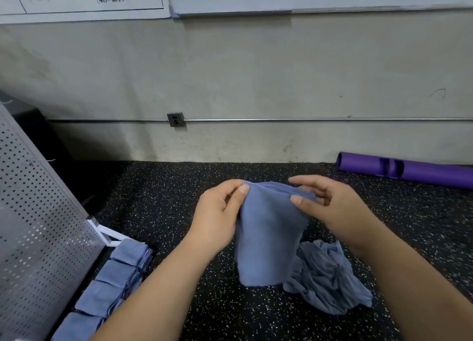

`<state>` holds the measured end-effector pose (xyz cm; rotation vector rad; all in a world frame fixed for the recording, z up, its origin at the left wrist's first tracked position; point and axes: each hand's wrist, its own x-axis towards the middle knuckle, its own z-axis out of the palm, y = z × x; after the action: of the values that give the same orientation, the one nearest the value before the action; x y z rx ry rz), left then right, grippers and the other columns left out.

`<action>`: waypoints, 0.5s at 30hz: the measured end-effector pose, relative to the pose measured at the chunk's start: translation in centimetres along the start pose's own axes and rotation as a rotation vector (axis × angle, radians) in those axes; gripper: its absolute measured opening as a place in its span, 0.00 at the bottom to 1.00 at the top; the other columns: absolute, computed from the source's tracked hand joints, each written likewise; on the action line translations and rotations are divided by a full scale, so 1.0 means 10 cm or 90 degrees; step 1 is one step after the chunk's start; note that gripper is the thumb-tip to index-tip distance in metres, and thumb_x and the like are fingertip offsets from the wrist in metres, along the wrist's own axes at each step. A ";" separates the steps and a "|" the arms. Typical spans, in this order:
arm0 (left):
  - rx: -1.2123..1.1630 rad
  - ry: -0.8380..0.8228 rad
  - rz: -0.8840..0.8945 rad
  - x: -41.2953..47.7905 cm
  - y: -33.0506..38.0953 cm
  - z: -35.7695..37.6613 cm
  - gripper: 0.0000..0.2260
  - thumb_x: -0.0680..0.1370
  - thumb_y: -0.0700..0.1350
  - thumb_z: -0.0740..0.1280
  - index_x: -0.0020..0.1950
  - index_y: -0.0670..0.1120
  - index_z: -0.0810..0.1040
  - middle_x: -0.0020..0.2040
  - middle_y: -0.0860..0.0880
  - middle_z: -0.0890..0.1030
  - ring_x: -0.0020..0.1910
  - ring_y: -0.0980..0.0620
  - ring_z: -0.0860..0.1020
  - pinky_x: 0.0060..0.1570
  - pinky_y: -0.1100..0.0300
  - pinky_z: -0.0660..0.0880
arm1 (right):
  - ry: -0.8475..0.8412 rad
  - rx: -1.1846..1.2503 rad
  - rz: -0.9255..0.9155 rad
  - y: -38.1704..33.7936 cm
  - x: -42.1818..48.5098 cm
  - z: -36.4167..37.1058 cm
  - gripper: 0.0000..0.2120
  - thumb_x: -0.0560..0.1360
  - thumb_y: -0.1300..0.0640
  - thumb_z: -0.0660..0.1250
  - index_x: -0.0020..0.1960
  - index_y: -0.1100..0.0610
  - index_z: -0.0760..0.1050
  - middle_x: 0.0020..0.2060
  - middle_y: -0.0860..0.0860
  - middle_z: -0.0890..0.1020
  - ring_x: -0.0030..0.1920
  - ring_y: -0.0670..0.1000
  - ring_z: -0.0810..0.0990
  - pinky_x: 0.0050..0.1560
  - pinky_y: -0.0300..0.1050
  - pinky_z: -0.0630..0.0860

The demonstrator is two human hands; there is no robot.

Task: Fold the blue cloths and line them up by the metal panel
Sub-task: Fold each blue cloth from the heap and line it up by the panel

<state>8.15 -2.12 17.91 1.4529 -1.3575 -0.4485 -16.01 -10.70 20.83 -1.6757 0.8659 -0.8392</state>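
The cloth (268, 238) is pinched at its top edge by the left hand (217, 212) and right hand (330, 207); should either grip be loosened, the layers could be skewed.

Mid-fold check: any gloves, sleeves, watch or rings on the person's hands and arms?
Nothing is worn. The left hand and right hand have no gloves and no rings that show, and the nails look short and unpainted. The left forearm and right forearm are uncovered down to the frame's bottom edge, with no sleeve, watch or wristband in view.
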 end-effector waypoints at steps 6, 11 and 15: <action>0.029 -0.128 0.068 -0.05 -0.02 0.16 0.06 0.83 0.46 0.72 0.57 0.52 0.88 0.48 0.53 0.81 0.51 0.53 0.81 0.55 0.60 0.77 | -0.092 -0.353 -0.099 0.03 -0.05 0.22 0.16 0.75 0.47 0.79 0.61 0.39 0.82 0.51 0.34 0.85 0.53 0.37 0.83 0.53 0.33 0.78; -0.170 -0.064 -0.023 -0.09 0.04 0.21 0.04 0.79 0.42 0.77 0.52 0.47 0.85 0.43 0.49 0.86 0.42 0.55 0.80 0.48 0.56 0.79 | -0.025 -0.345 -0.128 0.05 -0.01 0.23 0.06 0.77 0.51 0.77 0.51 0.40 0.84 0.43 0.40 0.82 0.46 0.43 0.81 0.44 0.34 0.75; -0.195 -0.176 -0.085 -0.12 -0.02 0.24 0.17 0.73 0.45 0.83 0.57 0.47 0.80 0.47 0.45 0.84 0.43 0.52 0.79 0.49 0.51 0.81 | -0.031 -0.354 -0.129 0.01 -0.02 0.21 0.06 0.79 0.53 0.74 0.49 0.41 0.81 0.44 0.39 0.83 0.46 0.43 0.81 0.43 0.34 0.73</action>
<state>5.94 -2.13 16.41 1.2631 -1.3390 -0.9304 -14.33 -9.61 20.20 -2.2895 0.9627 -0.7259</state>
